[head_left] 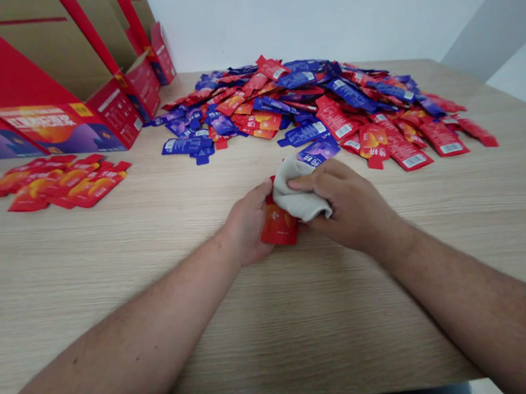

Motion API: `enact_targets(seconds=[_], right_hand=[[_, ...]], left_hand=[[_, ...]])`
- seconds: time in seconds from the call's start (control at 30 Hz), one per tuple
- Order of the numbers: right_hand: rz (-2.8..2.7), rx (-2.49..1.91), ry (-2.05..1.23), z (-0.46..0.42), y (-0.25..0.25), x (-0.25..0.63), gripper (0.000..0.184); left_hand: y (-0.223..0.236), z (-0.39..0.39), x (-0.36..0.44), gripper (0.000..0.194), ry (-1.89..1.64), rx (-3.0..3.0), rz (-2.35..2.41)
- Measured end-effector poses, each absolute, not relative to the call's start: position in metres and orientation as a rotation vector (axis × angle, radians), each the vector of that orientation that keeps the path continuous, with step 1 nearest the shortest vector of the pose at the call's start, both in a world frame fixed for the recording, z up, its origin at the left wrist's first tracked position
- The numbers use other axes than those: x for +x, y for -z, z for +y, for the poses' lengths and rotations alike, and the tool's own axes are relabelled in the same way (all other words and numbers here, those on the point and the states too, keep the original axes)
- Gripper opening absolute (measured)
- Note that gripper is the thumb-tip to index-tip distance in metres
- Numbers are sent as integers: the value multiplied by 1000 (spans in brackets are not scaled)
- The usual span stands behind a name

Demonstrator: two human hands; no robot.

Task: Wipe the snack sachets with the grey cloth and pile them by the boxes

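My left hand [250, 225] is closed around the left side of a red sachet [279, 226] with an orange print, holding it over the table near the middle of the view. In my right hand [347, 201] a crumpled white cloth [297, 190] is pinched, and it lies against the upper part of the sachet, covering it there. Some fingers of both hands are hidden behind the sachet and the cloth. Just beyond the cloth lies a purple sachet [319, 149], at the near edge of a large heap of red and blue sachets [297, 96].
On the left, a small group of red sachets [60, 181] lies on the wooden table [189, 234]. Several open red cardboard boxes [59, 125] stand behind that group. A white wall [337, 1] rises behind the heap.
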State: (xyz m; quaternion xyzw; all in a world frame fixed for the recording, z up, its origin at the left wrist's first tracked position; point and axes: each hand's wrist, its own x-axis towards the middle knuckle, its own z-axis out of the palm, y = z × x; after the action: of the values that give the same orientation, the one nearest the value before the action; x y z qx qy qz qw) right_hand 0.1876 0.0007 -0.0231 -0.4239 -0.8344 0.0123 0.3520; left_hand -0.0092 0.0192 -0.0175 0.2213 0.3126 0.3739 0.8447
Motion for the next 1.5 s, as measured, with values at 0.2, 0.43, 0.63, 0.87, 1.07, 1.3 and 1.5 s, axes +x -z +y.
enact_targets(seconds=[0.2, 0.43, 0.63, 0.87, 1.07, 1.3, 1.5], right_hand=[[-2086, -1140, 31, 4, 22, 192, 36], [-2174, -1099, 0, 2, 21, 190, 38], [-2205, -1049, -17, 1, 21, 188, 39], [-2094, -1146, 42, 3, 22, 190, 38], [-2170, -1122, -19, 3, 22, 190, 41], [-2225, -1098, -69, 2, 21, 190, 41], [-2124, -1168, -10, 3, 20, 192, 40]], left_hand=[[15, 19, -9, 55, -713, 497, 702], [17, 20, -9, 51, -779, 464, 682], [17, 20, -8, 48, -794, 476, 663], [15, 20, -10, 57, -722, 495, 692], [17, 21, -10, 51, -768, 495, 670], [18, 20, -10, 46, -791, 474, 634], [19, 20, -10, 54, -713, 492, 654]])
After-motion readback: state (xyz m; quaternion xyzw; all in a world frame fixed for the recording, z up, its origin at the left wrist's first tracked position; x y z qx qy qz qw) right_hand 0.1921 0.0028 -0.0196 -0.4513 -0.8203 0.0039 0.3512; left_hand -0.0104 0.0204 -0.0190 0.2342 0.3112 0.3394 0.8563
